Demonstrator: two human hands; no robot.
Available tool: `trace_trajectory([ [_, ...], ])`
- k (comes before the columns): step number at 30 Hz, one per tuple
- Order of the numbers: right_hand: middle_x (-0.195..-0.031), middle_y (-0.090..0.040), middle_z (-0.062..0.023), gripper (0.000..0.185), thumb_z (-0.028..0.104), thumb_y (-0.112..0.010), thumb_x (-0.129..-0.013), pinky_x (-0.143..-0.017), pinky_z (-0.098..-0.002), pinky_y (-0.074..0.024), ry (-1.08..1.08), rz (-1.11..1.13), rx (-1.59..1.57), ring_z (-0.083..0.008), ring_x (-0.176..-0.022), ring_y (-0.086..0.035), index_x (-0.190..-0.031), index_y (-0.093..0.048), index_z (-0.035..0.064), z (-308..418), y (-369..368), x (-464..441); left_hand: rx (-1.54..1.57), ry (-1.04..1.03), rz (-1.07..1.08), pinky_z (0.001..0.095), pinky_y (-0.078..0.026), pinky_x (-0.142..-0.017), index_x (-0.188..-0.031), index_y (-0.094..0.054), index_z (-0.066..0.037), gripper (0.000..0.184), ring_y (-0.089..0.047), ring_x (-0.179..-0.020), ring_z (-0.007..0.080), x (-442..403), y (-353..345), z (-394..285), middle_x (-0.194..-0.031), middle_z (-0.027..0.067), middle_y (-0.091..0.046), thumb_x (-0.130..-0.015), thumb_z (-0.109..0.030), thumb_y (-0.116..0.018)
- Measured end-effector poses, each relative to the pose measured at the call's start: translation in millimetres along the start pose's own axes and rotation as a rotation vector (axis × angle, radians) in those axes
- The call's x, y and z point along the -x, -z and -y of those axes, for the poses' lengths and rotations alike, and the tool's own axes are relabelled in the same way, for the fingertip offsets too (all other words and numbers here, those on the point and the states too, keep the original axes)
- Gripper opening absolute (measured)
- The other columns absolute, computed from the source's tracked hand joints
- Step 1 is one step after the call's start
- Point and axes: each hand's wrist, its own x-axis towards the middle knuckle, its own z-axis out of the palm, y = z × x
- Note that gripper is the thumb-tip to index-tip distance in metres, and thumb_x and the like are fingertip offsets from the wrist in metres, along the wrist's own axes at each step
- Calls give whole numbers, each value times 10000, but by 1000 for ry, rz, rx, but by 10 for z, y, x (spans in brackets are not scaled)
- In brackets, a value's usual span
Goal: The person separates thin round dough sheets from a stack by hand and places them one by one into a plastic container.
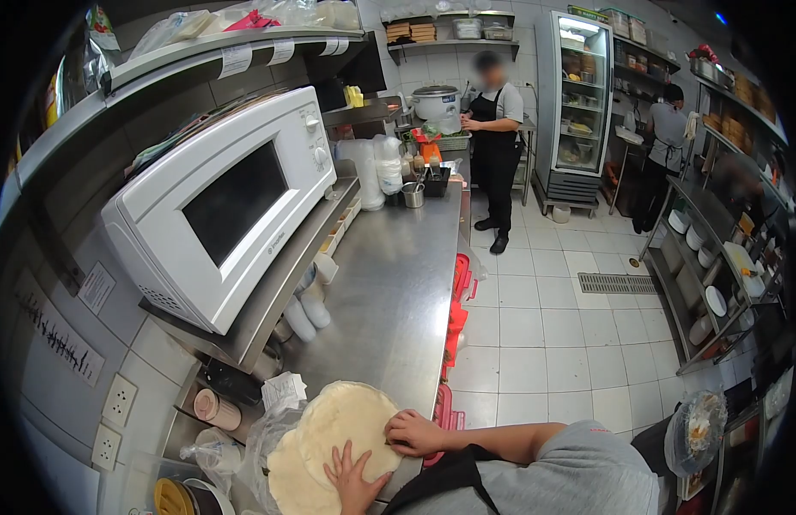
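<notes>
Large pale flat dough rounds lie overlapping at the near end of the steel counter. My left hand [357, 482] rests flat on the upper dough round [340, 421], fingers spread. At that round's right edge is my right hand [413, 433], its fingers curled together on the rim; the fingertips are partly hidden. Another dough round [286, 481] shows underneath, toward the lower left. Clear plastic wrap [259, 442] lies crumpled along the left side of the rounds.
A white microwave [230, 206] sits on a shelf above the steel counter [372, 283]. Plastic cups [312, 307] stand beneath the shelf. Red-lidded bins [454, 326] line the counter's right edge. One person [492, 129] stands at the far end; another [666, 146] works farther right.
</notes>
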Motion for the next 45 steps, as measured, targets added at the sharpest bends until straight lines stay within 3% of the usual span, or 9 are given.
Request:
trace_trajectory([
  [45,-1013,-551,-48,152,224,-618,-790,-923,-408,-352,-17,34,60,-253,-1027,-503,-882,-578,109,9,-8,-12,25,-3,-1,653,-54,-1023,-1073,-668,-168,568,-186,-1361,384,-11,49,-25,-1425,101,-354,-598,-455,-791],
])
